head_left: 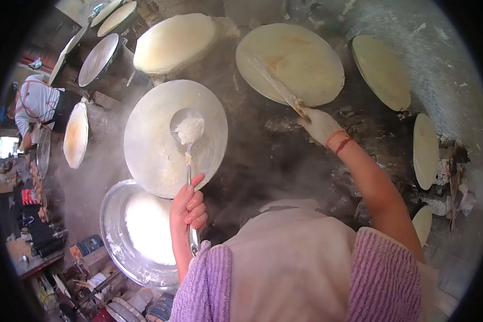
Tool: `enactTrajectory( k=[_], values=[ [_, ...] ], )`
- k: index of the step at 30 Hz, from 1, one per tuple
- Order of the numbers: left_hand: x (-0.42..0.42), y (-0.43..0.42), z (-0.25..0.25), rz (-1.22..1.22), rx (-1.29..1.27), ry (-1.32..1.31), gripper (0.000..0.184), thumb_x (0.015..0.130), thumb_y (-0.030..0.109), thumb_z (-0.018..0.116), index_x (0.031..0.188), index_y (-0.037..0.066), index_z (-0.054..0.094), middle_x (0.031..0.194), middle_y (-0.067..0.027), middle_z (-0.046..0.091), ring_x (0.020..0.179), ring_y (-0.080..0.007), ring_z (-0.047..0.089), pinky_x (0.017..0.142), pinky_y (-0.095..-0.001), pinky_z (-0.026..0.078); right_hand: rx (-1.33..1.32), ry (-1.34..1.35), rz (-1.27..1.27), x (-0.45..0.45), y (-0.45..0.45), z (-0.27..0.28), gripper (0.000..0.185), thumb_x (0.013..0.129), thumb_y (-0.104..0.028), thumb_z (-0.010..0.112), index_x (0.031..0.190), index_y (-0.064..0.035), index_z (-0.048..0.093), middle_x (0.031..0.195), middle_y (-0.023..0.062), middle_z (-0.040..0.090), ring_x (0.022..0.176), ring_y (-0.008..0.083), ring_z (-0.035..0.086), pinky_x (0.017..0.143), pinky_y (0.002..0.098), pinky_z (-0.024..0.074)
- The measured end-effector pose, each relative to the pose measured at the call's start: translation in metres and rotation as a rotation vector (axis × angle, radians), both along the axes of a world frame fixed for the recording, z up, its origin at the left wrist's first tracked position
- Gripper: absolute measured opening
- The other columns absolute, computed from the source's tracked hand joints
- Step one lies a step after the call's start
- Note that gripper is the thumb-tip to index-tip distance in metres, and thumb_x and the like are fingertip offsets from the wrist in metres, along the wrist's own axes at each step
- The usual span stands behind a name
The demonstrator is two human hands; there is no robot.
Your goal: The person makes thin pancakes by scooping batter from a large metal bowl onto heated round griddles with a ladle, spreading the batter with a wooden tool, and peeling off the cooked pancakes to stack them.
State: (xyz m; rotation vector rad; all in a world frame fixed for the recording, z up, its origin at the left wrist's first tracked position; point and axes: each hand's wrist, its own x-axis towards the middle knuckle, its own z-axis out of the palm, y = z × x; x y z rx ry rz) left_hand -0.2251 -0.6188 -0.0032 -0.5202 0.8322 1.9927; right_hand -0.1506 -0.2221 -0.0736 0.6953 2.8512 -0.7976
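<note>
My left hand (189, 208) is closed around the handle of a metal ladle (188, 163). White batter (190, 130) fills the ladle's bowl, over a round griddle (150, 123) with a pale, whitish surface. On the right, my right hand (319, 126) wears a white glove and grips a long wooden spatula (278, 86). Its blade lies over a large round flatbread (300, 53) with light brown patches, which covers another griddle. A wide metal basin (112, 231) holding white liquid stands below the first griddle, near my left forearm.
More round griddles carry pale sheets, including a thick one (174, 43) at the top and others (382, 72) along the right wall. A co-worker (37, 102) in a white shirt is at the far left. Steam drifts between the griddles. Cluttered items surround a blue container (89, 244) at lower left.
</note>
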Motion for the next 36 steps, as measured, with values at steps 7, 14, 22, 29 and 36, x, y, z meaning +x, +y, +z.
enactTrajectory(
  k=[7, 14, 22, 29, 36],
  values=[
    [-0.002, -0.006, 0.003, -0.014, 0.031, 0.051, 0.038, 0.100, 0.018, 0.044, 0.133, 0.000, 0.040, 0.061, 0.0034, 0.035, 0.036, -0.0039, 0.030, 0.030, -0.0204, 0.029, -0.093, -0.065, -0.097, -0.021, 0.003, 0.011, 0.037, 0.085, -0.025, 0.064, 0.116, -0.0062, 0.059, 0.102, 0.0231, 0.064, 0.095, 0.0412, 0.060, 0.083, 0.0449, 0.0477],
    [-0.006, -0.003, 0.006, -0.035, 0.064, 0.022, 0.038, 0.099, 0.017, 0.044, 0.132, -0.001, 0.042, 0.061, 0.0039, 0.034, 0.037, -0.0032, 0.030, 0.030, -0.0197, 0.029, -0.263, -0.147, -0.170, 0.038, -0.039, 0.038, 0.037, 0.086, -0.022, 0.063, 0.121, -0.0104, 0.058, 0.091, 0.0205, 0.065, 0.069, 0.0312, 0.064, 0.066, 0.0392, 0.0520],
    [0.005, 0.033, 0.019, 0.042, 0.123, 0.002, 0.039, 0.102, 0.015, 0.036, 0.136, -0.004, 0.037, 0.062, 0.0037, 0.033, 0.038, -0.0030, 0.032, 0.030, -0.0184, 0.031, -0.607, 0.300, -0.378, 0.134, 0.023, 0.027, 0.051, 0.084, -0.021, 0.071, 0.131, -0.0098, 0.054, 0.084, 0.0023, 0.066, 0.068, 0.0071, 0.057, 0.050, 0.0257, 0.0484],
    [0.014, 0.091, 0.017, 0.158, 0.399, -0.099, 0.042, 0.104, 0.017, 0.029, 0.138, -0.007, 0.031, 0.064, 0.0012, 0.034, 0.041, -0.0056, 0.036, 0.036, -0.0219, 0.036, -0.913, 0.482, -0.715, 0.089, 0.168, -0.009, 0.030, 0.086, -0.019, 0.069, 0.111, -0.0033, 0.060, 0.091, 0.0049, 0.068, 0.069, 0.0069, 0.059, 0.046, 0.0220, 0.0444],
    [0.045, 0.152, 0.054, 0.298, 0.457, -0.107, 0.044, 0.104, 0.018, 0.027, 0.139, -0.008, 0.028, 0.065, -0.0002, 0.036, 0.042, -0.0071, 0.038, 0.038, -0.0227, 0.039, -0.412, 0.249, -0.190, -0.071, 0.316, -0.050, 0.042, 0.078, -0.038, 0.072, 0.104, -0.0051, 0.066, 0.089, 0.0080, 0.069, 0.077, 0.0174, 0.062, 0.072, 0.0326, 0.0479]
  ],
)
